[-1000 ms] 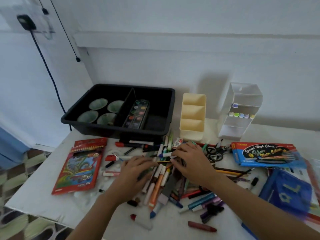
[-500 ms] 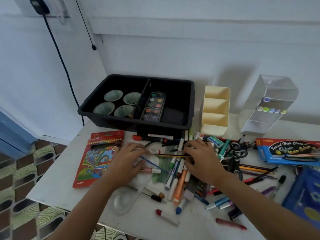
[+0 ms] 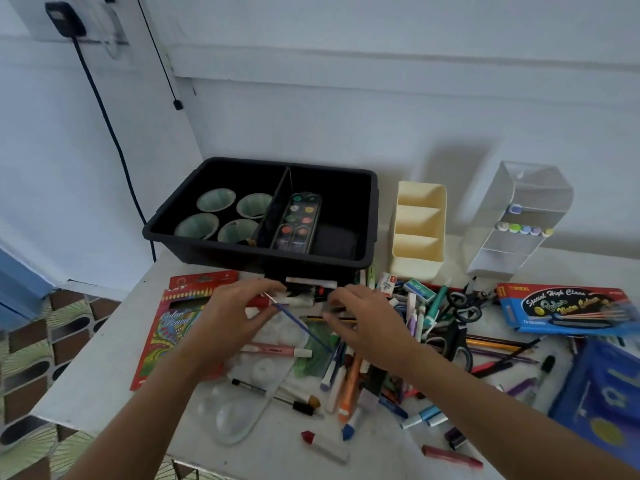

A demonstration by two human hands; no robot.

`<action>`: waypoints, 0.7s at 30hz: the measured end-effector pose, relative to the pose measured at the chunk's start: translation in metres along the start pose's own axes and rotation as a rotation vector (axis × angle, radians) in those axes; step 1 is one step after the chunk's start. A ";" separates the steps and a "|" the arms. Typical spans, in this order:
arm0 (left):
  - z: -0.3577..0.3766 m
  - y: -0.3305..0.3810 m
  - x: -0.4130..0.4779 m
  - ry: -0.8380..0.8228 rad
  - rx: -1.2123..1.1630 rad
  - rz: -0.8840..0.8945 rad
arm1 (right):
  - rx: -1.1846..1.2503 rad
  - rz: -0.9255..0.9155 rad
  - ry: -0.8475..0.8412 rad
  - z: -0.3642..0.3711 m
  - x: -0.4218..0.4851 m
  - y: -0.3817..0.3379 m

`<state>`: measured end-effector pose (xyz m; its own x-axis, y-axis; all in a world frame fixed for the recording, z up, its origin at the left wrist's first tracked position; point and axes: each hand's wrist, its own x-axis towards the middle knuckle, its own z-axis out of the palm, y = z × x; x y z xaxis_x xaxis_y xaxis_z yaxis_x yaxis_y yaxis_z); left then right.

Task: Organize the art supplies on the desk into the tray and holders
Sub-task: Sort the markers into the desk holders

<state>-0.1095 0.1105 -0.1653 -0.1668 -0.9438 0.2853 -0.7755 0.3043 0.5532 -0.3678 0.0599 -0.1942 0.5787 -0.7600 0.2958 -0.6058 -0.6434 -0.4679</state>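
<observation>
On the white desk (image 3: 97,375), before the rigid black plastic tray (image 3: 225,251) already holding four pale round cups (image 3: 216,199) and a glossy paint palette (image 3: 299,220), slender pens and pencils (image 3: 349,386) lie unsorted. My left hand (image 3: 228,320) pinches a thin blue paintbrush (image 3: 301,323); my right hand (image 3: 363,327) curls over them, and whether it grips one I cannot tell.
</observation>
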 end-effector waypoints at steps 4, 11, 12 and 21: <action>-0.015 0.045 0.021 0.053 -0.093 0.053 | 0.159 0.054 -0.039 -0.026 0.015 -0.010; -0.007 0.095 0.072 0.057 -0.243 0.110 | 0.256 0.068 0.115 -0.055 0.021 0.001; -0.003 0.099 0.079 0.043 -0.242 0.111 | 0.242 0.082 0.132 -0.059 0.020 0.007; 0.014 0.079 0.110 0.075 -0.229 0.041 | 0.255 0.260 0.348 -0.099 0.021 0.052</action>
<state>-0.1974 0.0285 -0.1012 -0.1433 -0.9205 0.3634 -0.6096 0.3714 0.7003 -0.4406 0.0014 -0.1299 0.1836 -0.9056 0.3823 -0.5282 -0.4189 -0.7386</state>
